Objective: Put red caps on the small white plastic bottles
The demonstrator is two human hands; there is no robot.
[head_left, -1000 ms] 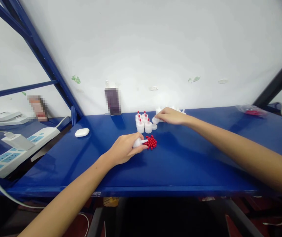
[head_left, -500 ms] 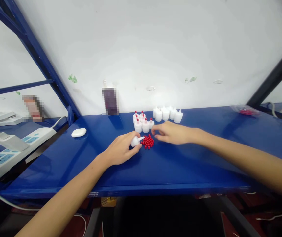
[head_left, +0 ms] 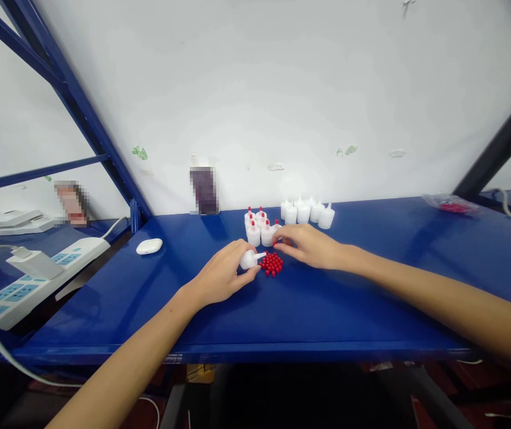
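My left hand [head_left: 223, 275] is closed round a white bottle [head_left: 249, 260], which lies tilted with its bare nozzle pointing right. Beside the nozzle tip lies a pile of small red caps [head_left: 272, 264] on the blue table. Just above the pile, my right hand [head_left: 305, 245] pinches a red cap [head_left: 275, 243] between thumb and fingers. Several white bottles with red caps [head_left: 253, 236] stand behind the pile, one partly hidden by my right fingers. Further right, several uncapped white bottles [head_left: 303, 214] stand near the wall.
A white earphone case [head_left: 149, 246] lies on the blue table [head_left: 327, 316] at the left. A pixelated upright object [head_left: 205, 189] leans on the wall. White power strips [head_left: 36, 280] are far left; a plastic bag with red pieces [head_left: 452, 206] lies at the right back.
My right fingers have closed on a red cap just above the pile. The whole view has shifted a little. My left hand still holds the tilted bottle.
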